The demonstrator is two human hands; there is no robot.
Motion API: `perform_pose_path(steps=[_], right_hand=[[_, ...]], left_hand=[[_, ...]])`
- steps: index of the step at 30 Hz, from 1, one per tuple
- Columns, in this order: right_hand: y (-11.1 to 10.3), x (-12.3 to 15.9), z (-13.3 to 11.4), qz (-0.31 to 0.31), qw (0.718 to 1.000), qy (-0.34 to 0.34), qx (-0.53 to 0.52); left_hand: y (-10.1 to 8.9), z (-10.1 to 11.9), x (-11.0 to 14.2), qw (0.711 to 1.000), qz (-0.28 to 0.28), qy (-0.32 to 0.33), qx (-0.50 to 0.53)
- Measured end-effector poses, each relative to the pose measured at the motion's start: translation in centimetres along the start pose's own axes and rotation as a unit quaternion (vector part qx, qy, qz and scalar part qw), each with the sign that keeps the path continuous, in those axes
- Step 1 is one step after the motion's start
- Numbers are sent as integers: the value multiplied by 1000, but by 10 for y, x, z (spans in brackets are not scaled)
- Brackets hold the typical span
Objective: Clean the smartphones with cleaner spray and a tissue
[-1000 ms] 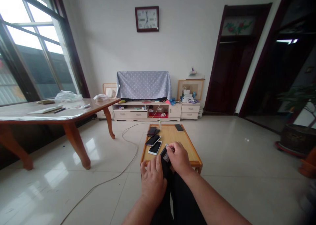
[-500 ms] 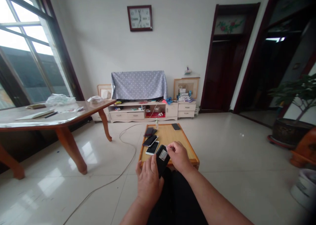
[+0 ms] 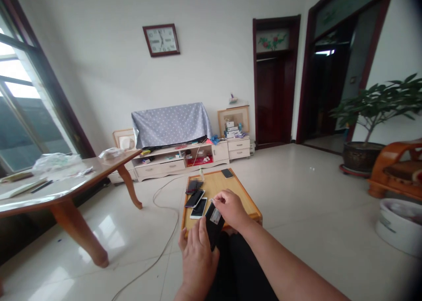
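Observation:
My left hand (image 3: 199, 252) grips a black phone (image 3: 211, 230) along its lower left side, thumb below and fingers over the edge. The phone is tilted above my lap, with a pale printed label (image 3: 216, 216) on its facing side. Closed in a pinch at the phone's upper end, my right hand (image 3: 231, 208) covers part of the label. A small whitish bit shows at those fingertips, too small to name. Just beyond lie a white-framed phone (image 3: 198, 208) and a dark phone (image 3: 195, 199) overlapping it, on a low wooden table (image 3: 214, 184).
Another dark phone (image 3: 227, 173) lies at the table's far edge, and a small clear bottle (image 3: 201, 174) stands at its far left. A cable (image 3: 154, 252) runs over the floor. To the left stands a larger table (image 3: 79, 178); a white bucket (image 3: 398, 228) is at right.
The view has swung right and tilted. My right hand's pinch has shifted slightly left across the phone's upper end, covering more of it. My left hand keeps its grip.

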State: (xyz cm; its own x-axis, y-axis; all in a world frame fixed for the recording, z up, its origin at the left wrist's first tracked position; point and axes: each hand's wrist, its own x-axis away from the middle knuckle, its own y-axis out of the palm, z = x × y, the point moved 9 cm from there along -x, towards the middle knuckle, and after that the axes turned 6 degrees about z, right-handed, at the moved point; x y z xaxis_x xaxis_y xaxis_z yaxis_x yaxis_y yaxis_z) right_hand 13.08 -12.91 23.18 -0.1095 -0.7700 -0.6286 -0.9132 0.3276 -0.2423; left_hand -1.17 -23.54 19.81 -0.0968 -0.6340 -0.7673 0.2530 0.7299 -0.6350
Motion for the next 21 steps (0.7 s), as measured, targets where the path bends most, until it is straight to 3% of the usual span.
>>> perform_pose_path(steps=[7, 14, 21], right_hand=[[-7, 9, 13, -11, 999, 40, -11], [-3, 5, -4, 7, 1000, 17, -5], [2, 23, 3, 11, 999, 34, 3]], left_hand=[[0, -13, 1, 999, -3, -5, -40], [8, 7, 7, 999, -11, 34, -33], [9, -2, 4, 997, -21, 31, -67]])
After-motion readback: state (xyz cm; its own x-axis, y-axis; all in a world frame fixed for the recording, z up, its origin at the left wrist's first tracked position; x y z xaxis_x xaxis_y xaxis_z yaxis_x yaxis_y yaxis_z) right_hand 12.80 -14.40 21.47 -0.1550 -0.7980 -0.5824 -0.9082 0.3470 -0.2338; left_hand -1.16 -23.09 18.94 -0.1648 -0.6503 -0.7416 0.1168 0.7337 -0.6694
